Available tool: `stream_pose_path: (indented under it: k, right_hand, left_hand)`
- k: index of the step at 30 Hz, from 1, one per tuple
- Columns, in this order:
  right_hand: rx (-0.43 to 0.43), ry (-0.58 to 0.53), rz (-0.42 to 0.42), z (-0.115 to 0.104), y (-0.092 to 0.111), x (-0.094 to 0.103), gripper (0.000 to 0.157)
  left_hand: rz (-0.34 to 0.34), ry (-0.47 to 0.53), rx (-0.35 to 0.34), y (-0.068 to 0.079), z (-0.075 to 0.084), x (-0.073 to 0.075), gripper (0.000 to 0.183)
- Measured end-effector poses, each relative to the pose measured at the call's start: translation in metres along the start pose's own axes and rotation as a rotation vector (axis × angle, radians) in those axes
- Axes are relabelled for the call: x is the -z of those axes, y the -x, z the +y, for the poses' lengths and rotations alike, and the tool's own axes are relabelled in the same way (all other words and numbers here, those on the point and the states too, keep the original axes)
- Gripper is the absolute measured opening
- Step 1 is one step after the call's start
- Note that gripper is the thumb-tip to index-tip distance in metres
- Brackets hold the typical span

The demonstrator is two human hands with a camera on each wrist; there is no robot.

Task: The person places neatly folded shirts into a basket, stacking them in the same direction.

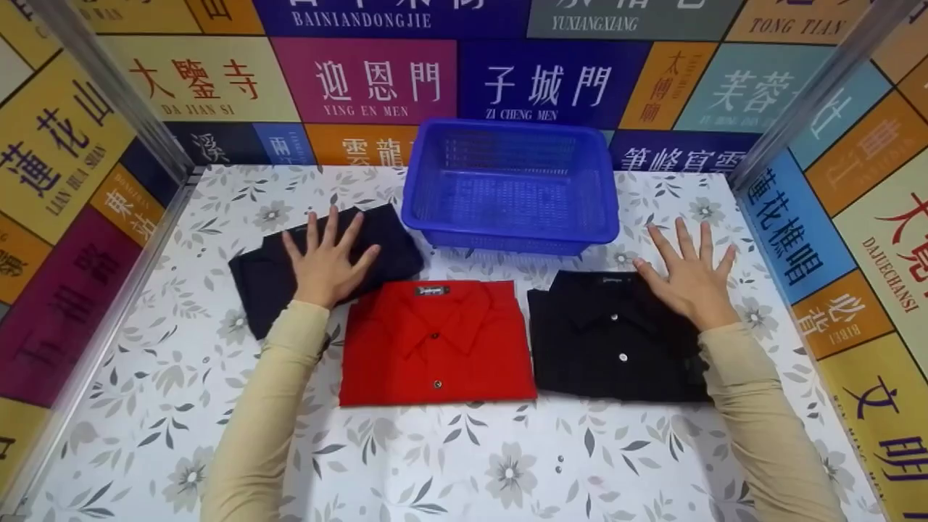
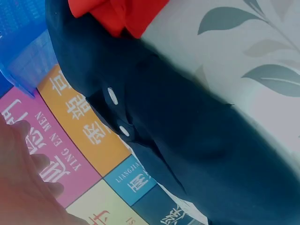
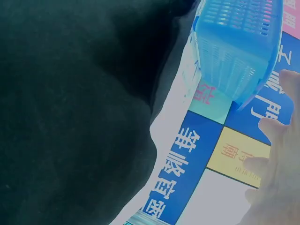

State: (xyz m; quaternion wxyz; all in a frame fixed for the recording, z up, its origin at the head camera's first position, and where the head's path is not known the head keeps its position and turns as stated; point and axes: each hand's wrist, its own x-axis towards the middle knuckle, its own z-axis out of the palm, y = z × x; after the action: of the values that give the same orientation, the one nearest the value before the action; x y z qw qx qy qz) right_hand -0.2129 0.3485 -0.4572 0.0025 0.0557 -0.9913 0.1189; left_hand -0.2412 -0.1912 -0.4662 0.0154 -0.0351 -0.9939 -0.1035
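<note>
My left hand (image 1: 326,261), fingers spread wide, is over a folded dark navy garment (image 1: 395,246) lying askew at the left. White buttons show on that garment in the left wrist view. To the right, my right hand (image 1: 692,279) has its fingers spread, overlapping the upper right part of a neatly folded black shirt (image 1: 587,355) in the head view. Between the two dark garments lies a folded red shirt (image 1: 475,370), collar toward the back and buttons up. Neither hand grips anything.
A blue plastic basket (image 1: 507,233) with slotted walls stands behind the shirts at the back of the table. White floral cloth (image 1: 406,464) covers the tabletop. Panels with coloured lettering (image 1: 370,80) enclose the back and both sides.
</note>
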Motion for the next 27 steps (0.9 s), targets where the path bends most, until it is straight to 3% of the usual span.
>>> stream_pose_path:
  k: [5, 11, 16, 19, 22, 25, 27]
  right_hand:
    - [0.058, 0.025, 0.045, -0.011, 0.004, -0.002, 0.072]
    - [0.182, 0.056, 0.032, -0.034, 0.014, -0.014, 0.07]
    - [0.359, 0.074, 0.048, -0.059, 0.021, -0.029, 0.064]
    - [0.434, 0.002, 0.02, -0.078, 0.022, -0.037, 0.052]
    - [0.444, -0.195, -0.096, -0.101, 0.023, -0.043, 0.042]
    - [0.425, -0.394, -0.223, -0.12, 0.022, -0.052, 0.035]
    - [0.396, -0.46, -0.286, -0.129, 0.02, -0.057, 0.032]
  left_hand:
    - [0.001, -0.011, -0.027, 0.008, 0.0, -0.003, 0.071]
    - [-0.011, -0.041, -0.046, 0.034, -0.005, -0.013, 0.068]
    - [0.077, -0.024, -0.031, 0.057, -0.008, -0.017, 0.055]
    - [0.114, -0.007, -0.037, 0.065, -0.01, -0.016, 0.044]
    - [0.03, 0.049, -0.013, 0.067, -0.012, -0.015, 0.034]
    - [-0.129, 0.124, 0.044, 0.066, -0.014, -0.013, 0.032]
    - [-0.213, 0.164, 0.057, 0.065, -0.014, -0.014, 0.036]
